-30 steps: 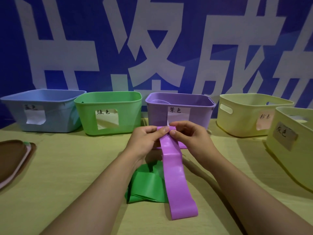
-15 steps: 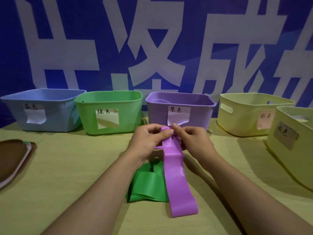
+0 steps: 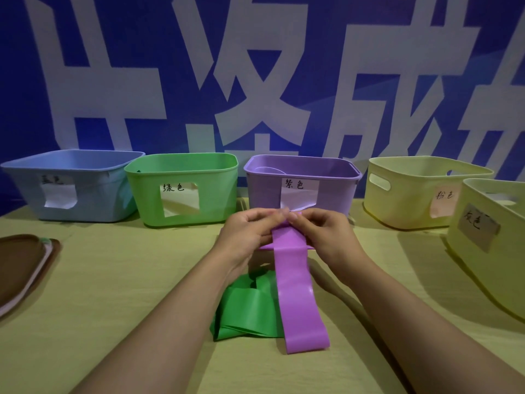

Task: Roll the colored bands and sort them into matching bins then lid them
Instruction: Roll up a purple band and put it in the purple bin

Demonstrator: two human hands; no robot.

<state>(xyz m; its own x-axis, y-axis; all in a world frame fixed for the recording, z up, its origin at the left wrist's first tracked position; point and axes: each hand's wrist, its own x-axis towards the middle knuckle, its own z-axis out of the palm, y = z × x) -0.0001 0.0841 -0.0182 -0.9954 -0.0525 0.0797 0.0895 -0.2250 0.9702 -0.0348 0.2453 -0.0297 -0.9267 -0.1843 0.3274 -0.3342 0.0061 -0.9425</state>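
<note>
Purple band (image 3: 295, 291): we pinch its far end with left hand (image 3: 246, 233) and right hand (image 3: 324, 234); loose pinches could let the springy roll unwind toward us.

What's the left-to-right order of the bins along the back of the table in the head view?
Blue bin → green bin → purple bin, directly behind the hands pinching the purple band → yellow bin → second yellow bin, nearer the camera and cut off by the right edge.
</note>
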